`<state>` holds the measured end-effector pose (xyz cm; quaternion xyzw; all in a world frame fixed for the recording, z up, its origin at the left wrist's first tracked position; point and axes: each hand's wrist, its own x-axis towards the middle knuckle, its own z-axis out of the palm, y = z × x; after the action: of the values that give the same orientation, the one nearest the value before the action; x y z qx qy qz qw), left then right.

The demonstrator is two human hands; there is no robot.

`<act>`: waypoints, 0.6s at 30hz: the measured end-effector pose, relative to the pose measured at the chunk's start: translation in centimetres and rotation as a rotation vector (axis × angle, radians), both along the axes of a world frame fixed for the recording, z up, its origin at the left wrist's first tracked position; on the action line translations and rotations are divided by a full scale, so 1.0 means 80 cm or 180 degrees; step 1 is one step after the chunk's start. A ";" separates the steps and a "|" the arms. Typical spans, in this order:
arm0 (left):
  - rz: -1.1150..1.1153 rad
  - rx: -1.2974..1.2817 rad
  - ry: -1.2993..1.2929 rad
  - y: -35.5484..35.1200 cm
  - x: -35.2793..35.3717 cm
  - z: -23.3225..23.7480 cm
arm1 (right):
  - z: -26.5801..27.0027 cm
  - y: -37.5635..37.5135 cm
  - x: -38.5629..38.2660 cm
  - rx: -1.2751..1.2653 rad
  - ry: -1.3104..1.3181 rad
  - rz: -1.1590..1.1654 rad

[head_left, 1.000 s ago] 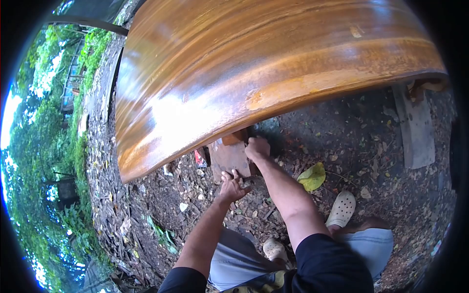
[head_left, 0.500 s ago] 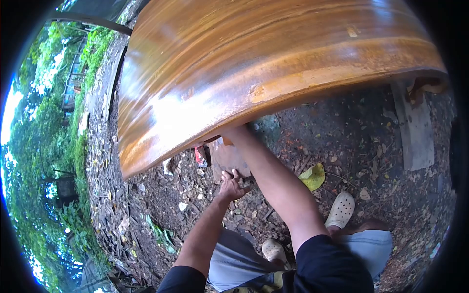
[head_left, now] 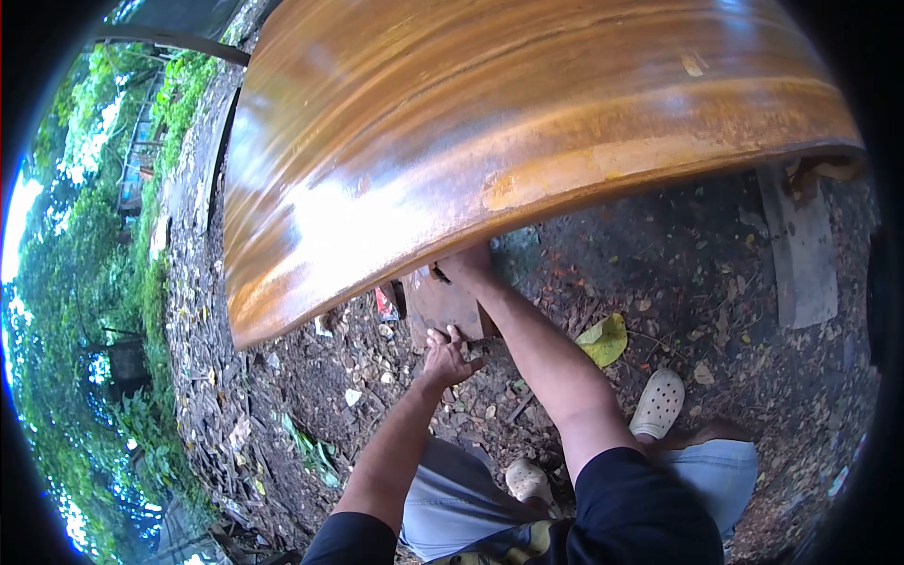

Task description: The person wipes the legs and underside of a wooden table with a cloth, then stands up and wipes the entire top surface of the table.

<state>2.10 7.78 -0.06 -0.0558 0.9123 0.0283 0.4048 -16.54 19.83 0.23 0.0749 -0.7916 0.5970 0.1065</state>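
A large glossy brown wooden slab (head_left: 527, 113) spans the top of the view. Under its near edge stands a flat reddish-brown wooden block (head_left: 438, 306). My left hand (head_left: 448, 360) rests its spread fingertips on the block's near edge, thumb out to the side. Reaching beneath the slab, my right hand (head_left: 469, 266) is over the far part of the block. The slab's edge covers most of its fingers. A small dark piece (head_left: 440, 273) shows beside that hand; whether I hold it cannot be made out.
A red packet (head_left: 386, 303) lies left of the block. A grey plank (head_left: 800, 250) props the slab at right. Leaf litter covers the soil, with a yellow leaf (head_left: 604, 341) near my right forearm. My feet wear pale clogs (head_left: 657, 403). Greenery (head_left: 85, 301) grows at left.
My right hand has drawn back slightly toward me and shows more below the slab's edge. My left hand stays on the block. The view has shifted slightly.
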 end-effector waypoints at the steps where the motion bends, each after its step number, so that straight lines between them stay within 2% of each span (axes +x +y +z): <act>1: 0.0001 -0.0001 0.0004 0.001 -0.001 0.001 | -0.021 -0.007 -0.006 -0.0043 -0.0098 -0.0062; 2: 0.0002 -0.0003 0.0002 0.002 -0.001 0.002 | -0.038 -0.010 -0.008 -0.0208 0.0100 -0.0314; 5: 0.0002 -0.0069 -0.0019 0.007 -0.003 0.002 | -0.048 -0.001 0.005 -0.0623 -0.0652 -0.0103; 8: -0.0032 -0.0148 -0.0050 0.009 -0.005 0.005 | -0.067 0.002 0.019 -0.0337 -0.0779 -0.0110; 11: -0.0009 -0.0047 -0.0076 0.007 -0.002 0.004 | -0.085 0.012 0.021 0.0579 -0.1576 0.0367; 14: -0.0022 0.0019 -0.0022 0.003 -0.005 0.003 | -0.083 0.044 0.015 0.1054 -0.2219 0.0748; 18: 0.0023 -0.0004 0.0014 0.004 0.000 0.001 | -0.089 0.062 0.015 0.0397 -0.1701 0.0321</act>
<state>2.09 8.08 0.03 -0.0593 0.9129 0.0294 0.4027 -15.37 24.75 -6.89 -0.0394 -0.8221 0.5503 -0.1407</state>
